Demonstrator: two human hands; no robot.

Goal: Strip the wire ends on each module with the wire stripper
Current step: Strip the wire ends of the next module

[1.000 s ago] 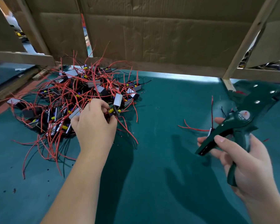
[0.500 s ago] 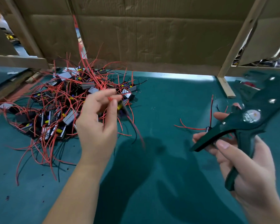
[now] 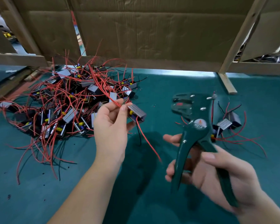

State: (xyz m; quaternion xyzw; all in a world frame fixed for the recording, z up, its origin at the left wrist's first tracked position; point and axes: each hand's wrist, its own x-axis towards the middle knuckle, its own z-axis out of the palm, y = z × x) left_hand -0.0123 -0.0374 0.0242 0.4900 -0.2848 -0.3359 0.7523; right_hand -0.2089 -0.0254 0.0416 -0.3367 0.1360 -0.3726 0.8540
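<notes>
Your left hand [image 3: 111, 125] pinches one module [image 3: 137, 113] between thumb and fingers, lifted clear of the tabletop [image 3: 39, 191]. Its red wire [image 3: 148, 142] and a black one hang down from it, free ends loose in the air. Your right hand [image 3: 217, 173] is wrapped around the handles of the wire stripper [image 3: 196, 131]; the handles are spread, and the head, pointing away from you, looks open too, though blur makes that hard to confirm.

You seem to be at the start of a fresh module: picked, not yet stripped. The next move calls for bringing a hanging wire end and the stripper head together. They are near now but apart, so steady the loose wire, feed only its tip between the blades, then squeeze.

Behind your left hand lies the big pile [image 3: 63, 102] of modules in tangled red wire, presumably waiting their turn. Just beyond the stripper, to the right, a few modules [image 3: 225, 125] lie apart, probably finished ones.
</notes>
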